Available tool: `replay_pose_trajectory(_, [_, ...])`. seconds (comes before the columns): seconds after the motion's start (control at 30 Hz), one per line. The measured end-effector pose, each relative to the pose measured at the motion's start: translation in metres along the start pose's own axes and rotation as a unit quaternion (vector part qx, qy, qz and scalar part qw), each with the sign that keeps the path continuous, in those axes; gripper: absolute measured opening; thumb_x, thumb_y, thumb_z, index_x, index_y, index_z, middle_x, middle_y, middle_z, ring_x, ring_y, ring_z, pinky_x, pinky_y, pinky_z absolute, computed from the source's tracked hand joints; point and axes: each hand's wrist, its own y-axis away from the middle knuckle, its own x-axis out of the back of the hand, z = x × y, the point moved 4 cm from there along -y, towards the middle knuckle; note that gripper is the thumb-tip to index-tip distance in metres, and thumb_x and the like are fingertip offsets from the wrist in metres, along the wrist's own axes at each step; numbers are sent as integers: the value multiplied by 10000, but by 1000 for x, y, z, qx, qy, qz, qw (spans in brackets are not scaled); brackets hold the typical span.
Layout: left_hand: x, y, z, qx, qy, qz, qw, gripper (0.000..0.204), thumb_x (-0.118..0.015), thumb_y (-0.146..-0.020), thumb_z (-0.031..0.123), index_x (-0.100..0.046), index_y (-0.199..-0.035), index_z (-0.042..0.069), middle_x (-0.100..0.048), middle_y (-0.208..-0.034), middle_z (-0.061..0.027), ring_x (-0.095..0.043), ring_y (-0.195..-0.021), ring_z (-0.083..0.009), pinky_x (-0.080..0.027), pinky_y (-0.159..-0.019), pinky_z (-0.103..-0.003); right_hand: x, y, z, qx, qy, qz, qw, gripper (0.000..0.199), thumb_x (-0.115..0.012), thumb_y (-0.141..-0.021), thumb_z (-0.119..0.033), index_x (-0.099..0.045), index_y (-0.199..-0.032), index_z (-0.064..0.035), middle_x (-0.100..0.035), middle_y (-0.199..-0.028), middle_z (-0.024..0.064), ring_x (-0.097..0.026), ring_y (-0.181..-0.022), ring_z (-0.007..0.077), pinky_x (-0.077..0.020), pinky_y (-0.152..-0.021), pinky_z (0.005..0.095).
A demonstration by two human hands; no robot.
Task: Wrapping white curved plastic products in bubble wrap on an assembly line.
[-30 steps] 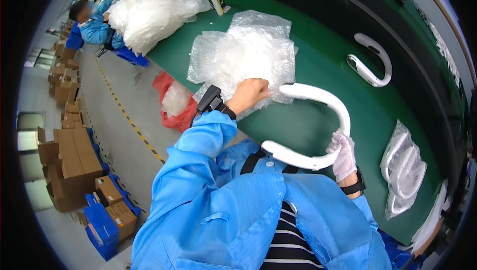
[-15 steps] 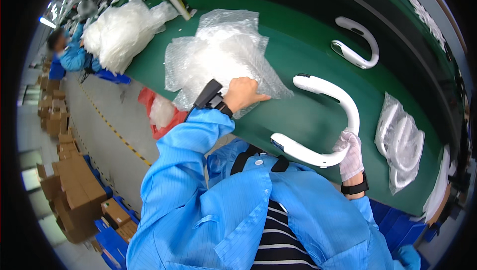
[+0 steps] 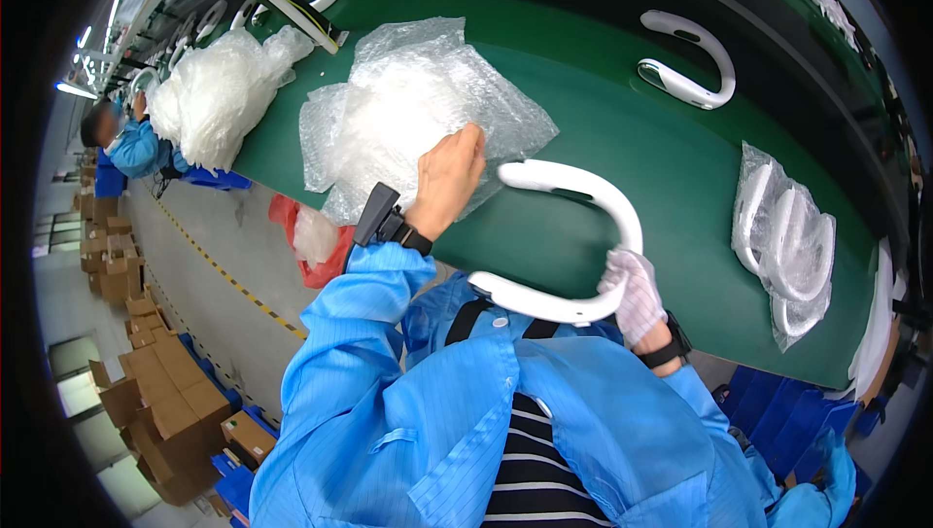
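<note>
My bare left hand (image 3: 449, 178) rests at the right part of a pile of clear bubble-wrap bags (image 3: 389, 110), its fingers bent together on the plastic of one bag. A white plastic U-shaped device (image 3: 627, 212), like a neckband, is held by its curved end in my right hand (image 3: 634, 297), which wears a thin white glove. The device's two arms point left, the upper one's tip close to the bags and my left hand. Wrist straps sit on both my wrists, and a black block is fixed to the left one.
Another white U-shaped device (image 3: 724, 66) lies at the back of the green table (image 3: 583, 120). Bagged devices (image 3: 787, 236) lie at the right. A heap of white plastic packaging (image 3: 214, 95) stands far left, near a person in blue (image 3: 136, 149). Cardboard boxes (image 3: 175, 372) line the floor.
My right hand has brought the white device left, nearer the bubble-wrap bags. The left hand has turned, and its outstretched thumb has drawn in against the fingers. The whole view has shifted slightly.
</note>
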Motion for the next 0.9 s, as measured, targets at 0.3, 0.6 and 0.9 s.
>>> replay_pose_trajectory(0.3, [14, 46, -17, -46, -5, 0, 999, 123, -587, -792, 61, -522, -894, 80, -516, -760, -80, -565, -652, -267, -464, -558, -363, -27, -63, 13, 40, -35, 6, 999, 97, -514, -871, -114, -498, -791, -61, -417, -651, -5, -399, -495, 88, -394, -475, 224])
replay_pose_trajectory(0.6, [19, 43, 5, -128, -6, 87, 988, 203, -590, -722, 26, -598, -923, 53, -524, -785, -77, -577, -626, -245, -478, -553, -325, -56, -63, 54, 81, -85, 102, 988, 59, -520, -870, -65, -469, -842, -54, -433, -644, 17, -424, -491, 103, -438, -470, 281])
replay_pose_trajectory(0.9, [-12, 44, 88, -234, 7, -32, 972, 354, -587, -676, -16, -592, -1027, 21, -500, -756, -66, -559, -557, -202, -450, -472, -304, -47, -64, 11, 195, -124, 76, 970, 115, -534, -868, -75, -424, -832, -82, -440, -655, 3, -456, -527, 90, -414, -472, 267])
